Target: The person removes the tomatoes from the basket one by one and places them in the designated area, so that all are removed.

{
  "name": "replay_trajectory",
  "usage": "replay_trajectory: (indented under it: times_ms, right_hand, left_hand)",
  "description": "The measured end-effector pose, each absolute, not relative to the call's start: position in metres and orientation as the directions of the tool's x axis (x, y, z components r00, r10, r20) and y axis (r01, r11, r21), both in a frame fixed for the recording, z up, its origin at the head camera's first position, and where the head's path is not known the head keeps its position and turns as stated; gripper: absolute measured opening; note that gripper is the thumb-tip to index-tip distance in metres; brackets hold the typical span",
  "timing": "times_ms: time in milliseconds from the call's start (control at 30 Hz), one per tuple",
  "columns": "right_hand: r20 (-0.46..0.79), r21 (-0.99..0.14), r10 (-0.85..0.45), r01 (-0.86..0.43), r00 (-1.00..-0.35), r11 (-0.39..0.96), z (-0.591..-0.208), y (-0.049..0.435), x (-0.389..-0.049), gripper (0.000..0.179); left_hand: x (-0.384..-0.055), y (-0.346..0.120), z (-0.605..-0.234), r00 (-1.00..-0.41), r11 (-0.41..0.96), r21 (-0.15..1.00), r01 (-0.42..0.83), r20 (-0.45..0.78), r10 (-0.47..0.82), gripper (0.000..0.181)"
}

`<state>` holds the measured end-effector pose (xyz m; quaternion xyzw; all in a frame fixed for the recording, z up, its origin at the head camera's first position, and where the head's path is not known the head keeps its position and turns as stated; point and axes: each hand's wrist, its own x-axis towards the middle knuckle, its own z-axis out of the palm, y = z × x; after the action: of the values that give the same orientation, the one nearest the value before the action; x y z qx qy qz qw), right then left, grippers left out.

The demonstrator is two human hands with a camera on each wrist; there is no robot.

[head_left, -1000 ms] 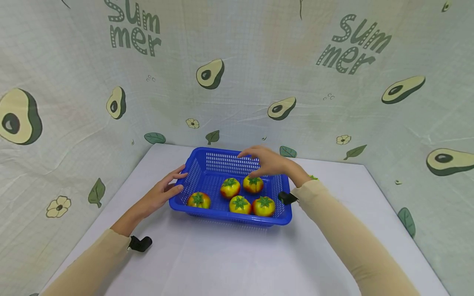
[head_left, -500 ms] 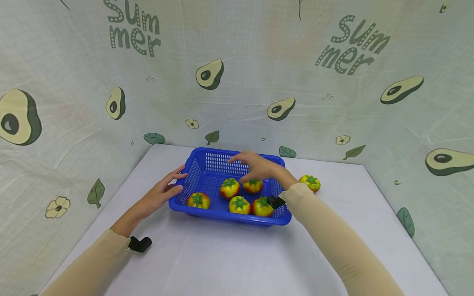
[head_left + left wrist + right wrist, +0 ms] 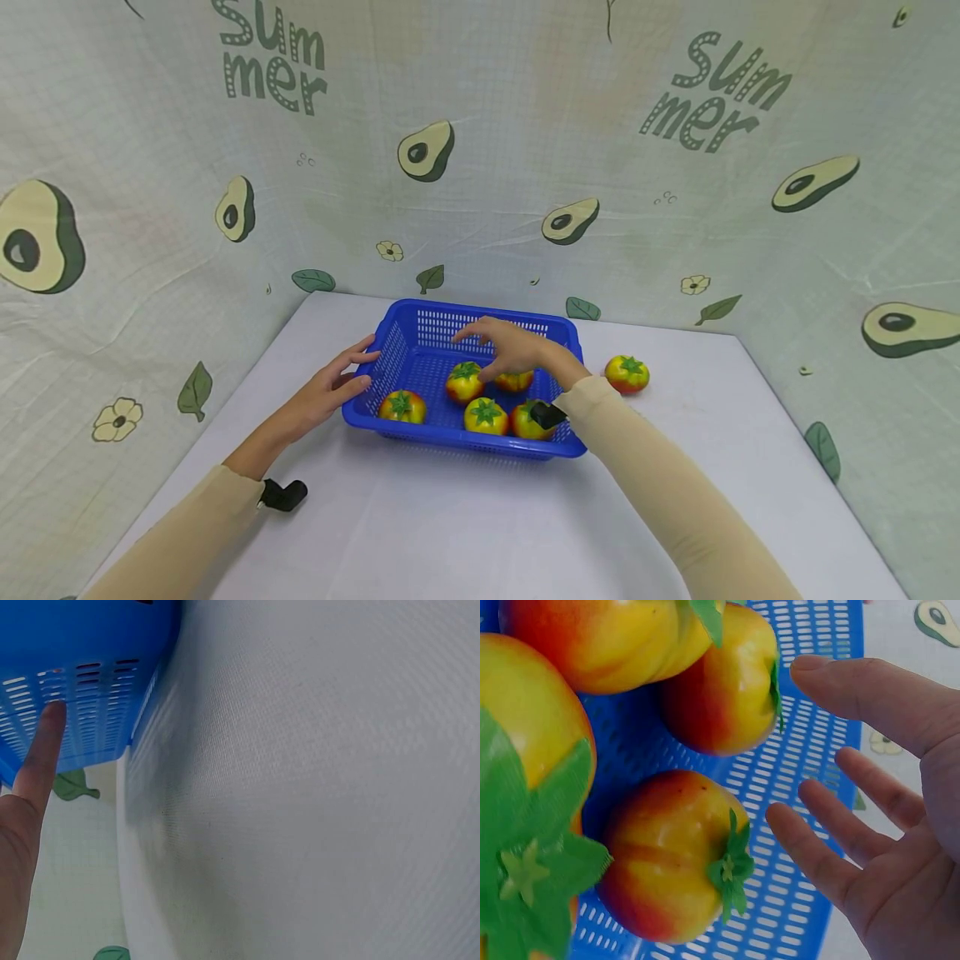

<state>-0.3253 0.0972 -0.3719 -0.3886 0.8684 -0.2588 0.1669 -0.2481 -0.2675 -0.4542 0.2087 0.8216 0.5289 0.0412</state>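
A blue plastic basket (image 3: 450,435) with slotted walls holds several red-and-yellow fruits with green leafy tops, like persimmons. My left hand (image 3: 324,396) rests on the basket's left rim, its fingers fairly straight. One finger (image 3: 46,742) lies along the slotted wall in the left wrist view. My right hand (image 3: 512,348) hovers inside the basket's outline, thumb and fingers spread, holding nothing. Nearest to it are the middle fruit (image 3: 462,387) and the fruit behind its palm (image 3: 516,383), partly covered. In the right wrist view, a gap separates the fingertips from the closest fruit (image 3: 667,855).
Another such fruit (image 3: 627,375) sits on the white table (image 3: 450,533) to the right of the basket. Cloth walls (image 3: 495,150) printed with avocados and leaves stand behind and on both sides. Both wrists wear small black cameras (image 3: 285,495).
My right hand has moved left and slightly lower over the basket, from the right fruit toward the middle one. The fruit on the table is now uncovered. The left hand stays put.
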Motion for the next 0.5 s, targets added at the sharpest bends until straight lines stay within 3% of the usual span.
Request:
replay_trajectory:
  times_ms: [500]
  right_hand:
    - [-0.136, -0.574, -0.763, -0.578, -0.632, 0.581, -0.383, 0.088, -0.326, 0.062]
  left_hand:
    - [-0.248, -0.267, -0.454, -0.909, 0.347, 0.888, 0.301, 0.157, 0.387, 0.049]
